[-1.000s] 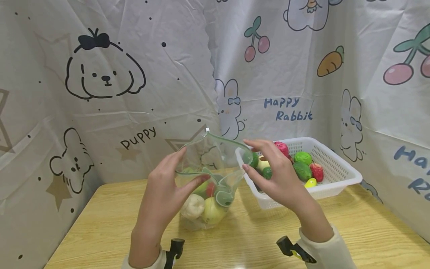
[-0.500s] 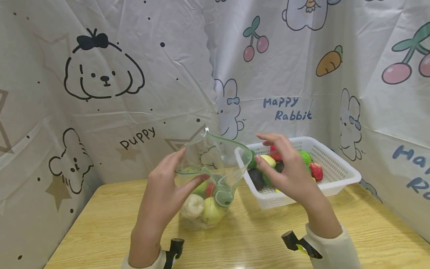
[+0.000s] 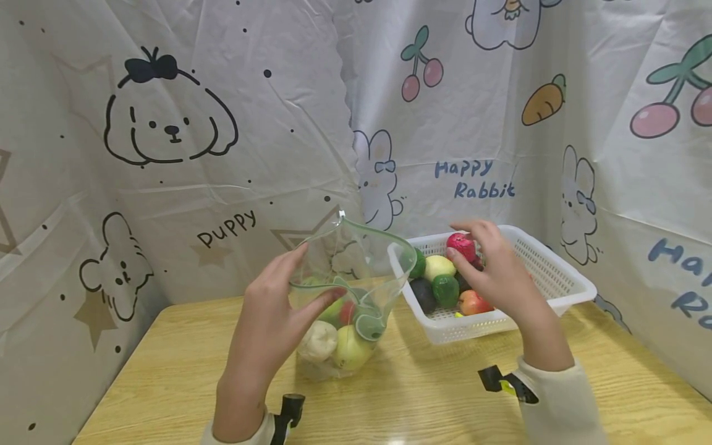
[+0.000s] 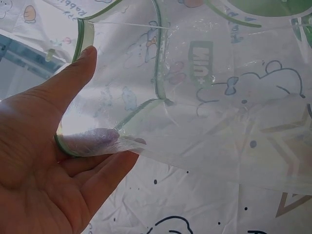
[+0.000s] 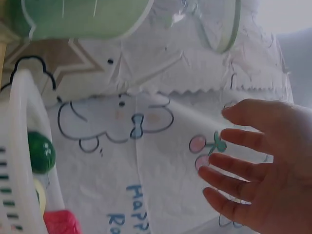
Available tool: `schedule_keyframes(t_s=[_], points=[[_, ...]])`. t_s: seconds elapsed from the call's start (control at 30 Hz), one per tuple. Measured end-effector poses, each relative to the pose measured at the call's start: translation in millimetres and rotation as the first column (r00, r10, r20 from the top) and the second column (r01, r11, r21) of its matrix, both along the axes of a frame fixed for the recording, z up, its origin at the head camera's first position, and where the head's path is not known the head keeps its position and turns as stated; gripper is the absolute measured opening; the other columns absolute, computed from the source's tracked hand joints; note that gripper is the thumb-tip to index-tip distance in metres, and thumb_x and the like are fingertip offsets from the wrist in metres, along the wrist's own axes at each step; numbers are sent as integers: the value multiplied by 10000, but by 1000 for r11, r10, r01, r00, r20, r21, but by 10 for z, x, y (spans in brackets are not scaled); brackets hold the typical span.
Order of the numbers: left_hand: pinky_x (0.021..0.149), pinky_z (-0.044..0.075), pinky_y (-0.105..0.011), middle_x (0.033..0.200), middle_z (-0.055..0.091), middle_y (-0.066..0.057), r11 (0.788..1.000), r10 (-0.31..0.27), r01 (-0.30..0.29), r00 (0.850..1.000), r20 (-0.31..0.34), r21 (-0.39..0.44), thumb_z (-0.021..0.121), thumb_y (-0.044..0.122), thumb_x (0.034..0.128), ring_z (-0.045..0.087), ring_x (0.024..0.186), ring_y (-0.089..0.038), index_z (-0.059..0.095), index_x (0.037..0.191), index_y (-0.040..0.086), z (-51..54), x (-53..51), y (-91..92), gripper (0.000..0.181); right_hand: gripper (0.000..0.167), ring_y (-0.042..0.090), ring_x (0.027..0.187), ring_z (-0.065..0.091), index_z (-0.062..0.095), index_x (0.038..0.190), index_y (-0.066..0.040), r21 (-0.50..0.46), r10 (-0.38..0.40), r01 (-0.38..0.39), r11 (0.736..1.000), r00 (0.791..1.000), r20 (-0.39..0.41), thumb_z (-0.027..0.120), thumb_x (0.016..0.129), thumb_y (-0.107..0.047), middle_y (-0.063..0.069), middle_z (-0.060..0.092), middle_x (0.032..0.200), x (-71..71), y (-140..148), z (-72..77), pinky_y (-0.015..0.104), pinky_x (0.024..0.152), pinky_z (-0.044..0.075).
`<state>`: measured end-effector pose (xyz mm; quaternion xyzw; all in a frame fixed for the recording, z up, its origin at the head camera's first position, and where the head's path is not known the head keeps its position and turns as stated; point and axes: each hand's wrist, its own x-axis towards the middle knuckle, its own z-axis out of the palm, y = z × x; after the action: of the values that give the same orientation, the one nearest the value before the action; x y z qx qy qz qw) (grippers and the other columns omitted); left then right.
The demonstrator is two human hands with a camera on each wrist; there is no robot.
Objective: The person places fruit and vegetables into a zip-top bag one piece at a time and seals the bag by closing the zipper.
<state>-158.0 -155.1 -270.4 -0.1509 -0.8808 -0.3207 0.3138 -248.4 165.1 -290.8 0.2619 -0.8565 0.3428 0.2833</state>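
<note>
A clear zip-top plastic bag (image 3: 367, 247) with green edging stands with its mouth spread wide. Inside it lie a whitish bulb-like piece (image 3: 318, 341), a pale yellow-green round fruit (image 3: 353, 348) and something red, seen through the film. My left hand (image 3: 272, 321) holds the bag's rim at its left side, thumb and fingers on the edge; the left wrist view shows the thumb (image 4: 80, 68) against the green edging. My right hand (image 3: 500, 272) hovers over a white basket (image 3: 562, 290) of toy fruit and vegetables, fingers spread and relaxed, holding nothing.
Within the basket are a pink-red piece (image 3: 461, 247), a pale yellow one (image 3: 439, 267), a dark green one (image 3: 446, 290), a black one (image 3: 423, 295) and a red-orange fruit (image 3: 474, 303). Printed curtains (image 3: 289, 167) rise behind and beside the wooden table (image 3: 183, 371).
The right hand has let go of the bag's right edge and moved right, over the basket. The left hand and the bag have stayed where they were.
</note>
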Motion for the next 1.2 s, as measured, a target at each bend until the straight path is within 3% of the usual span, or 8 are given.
schedule_keyframes(t_s=[0.2, 0.37, 0.53, 0.6, 0.77, 0.83, 1.07, 1.2], points=[[1101, 452, -517, 1430, 578, -155, 1000, 10, -10, 1000, 8, -10, 853, 405, 807, 548, 1318, -344, 515, 1456, 3, -3, -3, -5, 836, 377, 448, 1248, 496, 573, 1313, 42, 153, -146, 116, 981, 968, 206, 636, 1004, -164, 267, 534, 1341, -140, 267, -104, 652, 1035, 435], [1099, 455, -515, 1428, 580, -151, 1000, 7, -7, 1000, 7, -9, 851, 406, 810, 548, 1319, -340, 518, 1456, 8, -1, -4, -5, 829, 386, 494, 1212, 503, 595, 1261, 93, 259, -202, 120, 958, 926, 320, 622, 1007, -195, 317, 548, 1277, -289, 444, -266, 660, 1013, 437], [1097, 458, -513, 1425, 583, -150, 1000, 7, -7, 1000, 9, -7, 852, 404, 811, 548, 1322, -337, 518, 1456, 7, 0, -1, -6, 827, 343, 447, 1061, 612, 672, 1133, 80, 373, -252, 98, 923, 886, 390, 585, 1029, -235, 257, 669, 1110, -419, 539, -448, 602, 905, 510], [1097, 458, -512, 1424, 583, -150, 1000, 8, -8, 1000, 10, -8, 853, 401, 812, 547, 1323, -335, 518, 1456, 7, 0, -1, -7, 827, 385, 425, 1006, 636, 674, 1108, 91, 418, -272, 66, 906, 847, 457, 546, 1049, -268, 249, 687, 1065, -449, 565, -508, 578, 866, 526], [1098, 458, -508, 1421, 585, -153, 1000, 10, -10, 1000, 8, -13, 858, 387, 812, 546, 1323, -333, 520, 1454, 4, -2, 0, -10, 820, 582, 544, 1191, 556, 581, 1260, 181, 480, -327, -13, 877, 717, 616, 410, 1094, -350, 379, 599, 1244, -481, 602, -592, 651, 986, 464], [1098, 458, -508, 1417, 587, -155, 1000, 8, -8, 1000, 4, -13, 859, 382, 813, 548, 1321, -334, 522, 1451, 1, -3, 1, -10, 816, 633, 578, 1263, 486, 531, 1305, 209, 494, -348, -16, 869, 691, 634, 348, 1104, -363, 405, 541, 1320, -493, 599, -612, 676, 1032, 419], [1094, 462, -511, 1416, 588, -154, 1000, 3, -3, 1000, -3, -12, 855, 386, 816, 550, 1319, -336, 523, 1450, 2, -7, 0, -4, 812, 628, 588, 1301, 443, 492, 1357, 191, 537, -404, 6, 844, 664, 629, 259, 1089, -326, 396, 494, 1387, -539, 575, -687, 693, 1050, 387], [1091, 463, -517, 1415, 589, -151, 1000, 3, -3, 1000, 0, -15, 854, 382, 818, 553, 1316, -336, 522, 1452, 4, -8, 1, 2, 809, 590, 584, 1290, 457, 509, 1359, 167, 557, -407, -8, 831, 674, 617, 296, 1072, -302, 380, 511, 1382, -561, 568, -706, 707, 1030, 393]])
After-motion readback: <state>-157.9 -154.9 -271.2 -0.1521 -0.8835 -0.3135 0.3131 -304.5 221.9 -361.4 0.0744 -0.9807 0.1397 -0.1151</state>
